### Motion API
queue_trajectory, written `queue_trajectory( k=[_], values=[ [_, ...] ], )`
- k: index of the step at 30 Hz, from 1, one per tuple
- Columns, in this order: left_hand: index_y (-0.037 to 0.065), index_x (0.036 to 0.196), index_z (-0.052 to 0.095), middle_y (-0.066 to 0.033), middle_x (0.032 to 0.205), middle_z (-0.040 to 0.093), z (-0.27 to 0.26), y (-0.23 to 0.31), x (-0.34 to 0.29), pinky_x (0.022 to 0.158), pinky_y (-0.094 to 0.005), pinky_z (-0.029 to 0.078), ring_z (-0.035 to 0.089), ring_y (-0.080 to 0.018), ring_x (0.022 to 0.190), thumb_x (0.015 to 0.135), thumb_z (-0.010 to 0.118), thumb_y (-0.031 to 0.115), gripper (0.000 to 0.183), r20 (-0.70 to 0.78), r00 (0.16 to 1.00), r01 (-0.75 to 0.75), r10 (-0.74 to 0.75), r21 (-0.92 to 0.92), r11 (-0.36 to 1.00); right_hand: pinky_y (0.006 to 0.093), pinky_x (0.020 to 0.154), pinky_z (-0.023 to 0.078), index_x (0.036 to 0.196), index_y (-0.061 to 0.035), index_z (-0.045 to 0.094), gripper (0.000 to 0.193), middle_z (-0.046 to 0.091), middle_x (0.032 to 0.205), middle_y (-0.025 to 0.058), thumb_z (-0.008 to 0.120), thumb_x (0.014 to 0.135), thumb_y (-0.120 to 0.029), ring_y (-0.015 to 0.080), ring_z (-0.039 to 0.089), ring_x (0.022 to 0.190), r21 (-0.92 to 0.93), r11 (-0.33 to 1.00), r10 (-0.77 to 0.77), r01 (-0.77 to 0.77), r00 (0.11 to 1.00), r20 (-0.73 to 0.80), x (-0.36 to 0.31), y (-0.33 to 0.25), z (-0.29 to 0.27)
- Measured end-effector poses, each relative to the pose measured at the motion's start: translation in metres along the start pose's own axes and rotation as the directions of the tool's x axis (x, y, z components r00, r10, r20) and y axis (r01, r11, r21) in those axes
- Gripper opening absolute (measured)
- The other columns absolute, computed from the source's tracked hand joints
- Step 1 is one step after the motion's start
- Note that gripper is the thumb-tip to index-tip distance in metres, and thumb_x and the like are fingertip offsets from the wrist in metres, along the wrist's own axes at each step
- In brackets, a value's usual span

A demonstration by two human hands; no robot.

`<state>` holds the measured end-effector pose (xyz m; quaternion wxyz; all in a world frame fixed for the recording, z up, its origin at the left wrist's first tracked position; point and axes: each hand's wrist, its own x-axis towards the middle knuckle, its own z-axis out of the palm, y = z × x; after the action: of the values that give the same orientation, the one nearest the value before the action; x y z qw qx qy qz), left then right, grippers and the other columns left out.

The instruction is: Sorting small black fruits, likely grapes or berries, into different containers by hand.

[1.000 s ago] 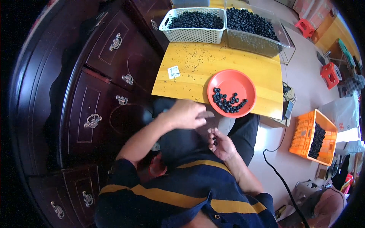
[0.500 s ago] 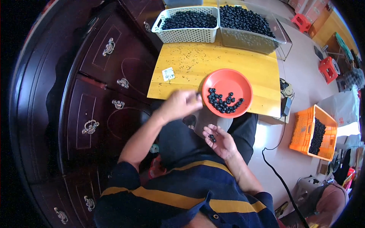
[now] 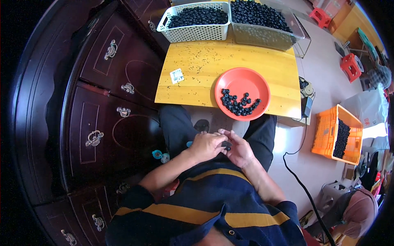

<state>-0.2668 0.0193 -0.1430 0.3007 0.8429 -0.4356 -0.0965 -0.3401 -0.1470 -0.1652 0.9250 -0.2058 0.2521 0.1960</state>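
My left hand meets my right hand over my lap, its fingers bent together at the right fingertips. What the left fingers pinch, if anything, is hidden. My right hand is cupped palm up and holds small black ring-shaped parts at its curled fingers. Beyond both hands, a shallow red plastic bowl sits at the front edge of the yellow wooden table. More black ring-shaped parts lie loose in the near half of the bowl.
A white perforated basket and a clear bin, both full of black parts, stand at the table's back. A small white square packet lies among dark crumbs. Dark cabinets line the left; an orange crate stands right.
My left hand has come back from the bowl's left edge to my right hand, and the two now touch. The view has shifted slightly; the bowl stays on the table.
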Motion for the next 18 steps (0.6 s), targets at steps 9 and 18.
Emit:
queue_trajectory(
  k=[9, 18],
  values=[
    [0.007, 0.103, 0.068, -0.0056, 0.068, 0.063, -0.015, 0.007, 0.013, 0.056, -0.0321, 0.049, 0.062, -0.0162, 0.059, 0.083, 0.077, 0.008, 0.022, -0.128, 0.978, 0.114, -0.164, -0.329, 0.937, 0.0301, 0.082, 0.055, 0.121, -0.0134, 0.062, 0.025, 0.069, 0.11, 0.0014, 0.054, 0.105, -0.03, 0.0133, 0.066, 0.097, 0.007, 1.0, -0.017, 0.017, 1.0, 0.012, -0.001, 0.001, -0.003],
    [0.007, 0.105, 0.068, -0.0023, 0.066, 0.057, -0.012, 0.012, 0.013, 0.054, -0.0272, 0.044, 0.053, -0.0081, 0.058, 0.086, 0.075, 0.006, 0.02, -0.155, 0.97, 0.117, -0.187, -0.375, 0.92, 0.0244, 0.063, 0.048, 0.112, -0.0132, 0.065, 0.019, 0.066, 0.091, -0.0026, 0.06, 0.102, -0.029, 0.0077, 0.059, 0.073, -0.003, 1.0, -0.02, 0.02, 0.997, 0.074, 0.0, -0.001, -0.008]
  ],
)
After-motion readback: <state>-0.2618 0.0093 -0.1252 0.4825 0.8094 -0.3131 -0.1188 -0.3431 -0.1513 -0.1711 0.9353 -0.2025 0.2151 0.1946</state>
